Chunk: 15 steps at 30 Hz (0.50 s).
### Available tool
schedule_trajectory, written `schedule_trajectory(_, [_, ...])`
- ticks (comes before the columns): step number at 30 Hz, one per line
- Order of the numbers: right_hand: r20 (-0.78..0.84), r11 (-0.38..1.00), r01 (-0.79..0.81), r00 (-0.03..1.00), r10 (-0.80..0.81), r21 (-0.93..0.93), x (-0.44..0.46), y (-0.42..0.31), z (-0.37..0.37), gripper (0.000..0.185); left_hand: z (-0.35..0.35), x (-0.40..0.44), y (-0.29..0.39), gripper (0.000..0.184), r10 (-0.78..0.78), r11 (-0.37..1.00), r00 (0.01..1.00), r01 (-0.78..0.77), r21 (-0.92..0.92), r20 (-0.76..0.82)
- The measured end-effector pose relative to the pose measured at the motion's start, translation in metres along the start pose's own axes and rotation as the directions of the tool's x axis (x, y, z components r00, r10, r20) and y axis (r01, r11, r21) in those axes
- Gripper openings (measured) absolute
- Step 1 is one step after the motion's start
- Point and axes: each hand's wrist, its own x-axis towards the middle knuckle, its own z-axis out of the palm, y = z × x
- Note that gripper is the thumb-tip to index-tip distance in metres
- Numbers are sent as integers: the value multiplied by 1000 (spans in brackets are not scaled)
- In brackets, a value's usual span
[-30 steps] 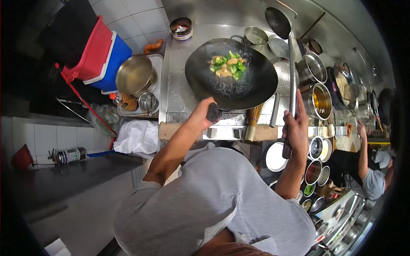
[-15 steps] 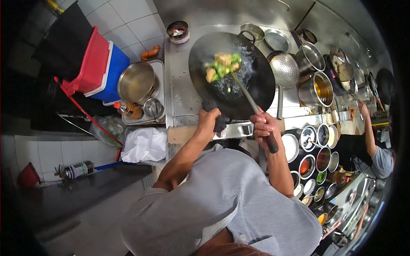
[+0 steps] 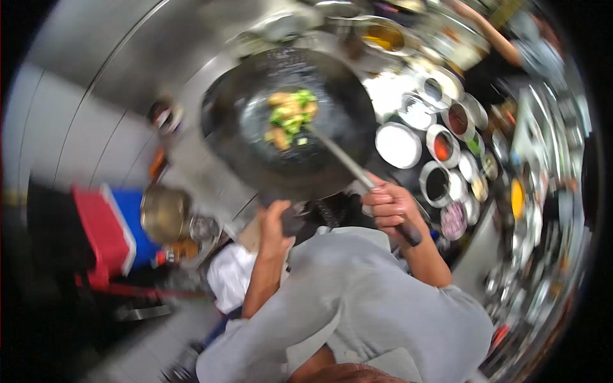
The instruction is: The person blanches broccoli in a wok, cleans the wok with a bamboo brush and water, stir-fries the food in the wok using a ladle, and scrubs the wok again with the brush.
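A large dark wok [image 3: 236, 147] holds a clump of green vegetable and light-brown pieces [image 3: 292, 116]. My left hand [image 3: 274, 225] is closed at the wok's near edge, around a dark cloth [image 3: 295, 221] pressed there; the wok's handle is hidden. My right hand [image 3: 391, 209] grips the long metal handle of a ladle [image 3: 341, 154], its dark grip end sticking out below the fist. The ladle's head reaches into the wok, covered by the food. Motion blurs much of the view.
Round containers of ingredients, among them a red one [image 3: 442, 145] and a white one [image 3: 398, 145], stand to the right. A pot of orange-brown liquid [image 3: 383, 37] is at the back. Another person's arm [image 3: 488, 32] reaches in. Left are red and blue bins [image 3: 105, 230] and a steel pot [image 3: 165, 214].
My view has turned, so the surroundings appear rotated. The wok has shifted right relative to the stove area, and the food sits lower in it. Both hands keep their holds.
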Motion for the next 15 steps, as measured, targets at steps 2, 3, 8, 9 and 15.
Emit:
schedule_trajectory(2, [36,997,64,997,-63,-40,-31,2,-5,52,6,-1,-8,9,30,999,999,-31,35,36])
schedule_trajectory(3, [81,997,72,994,-69,-27,-47,3,-8,56,13,-5,-11,9,72,994,996,-75,76,43])
schedule_trajectory(8, [166,942,335,931,-325,-34,-135,23,-36,63,42,-30,-29,20,-28,962,970,-39,270,240])
schedule_trajectory(9, [192,925,376,913,-360,-54,-153,24,-43,64,50,-36,-37,21,-41,949,960,-50,313,277])
schedule_trajectory(15, [191,806,588,800,-568,-65,-281,41,-88,68,113,-97,-103,29,-242,909,874,52,414,421])
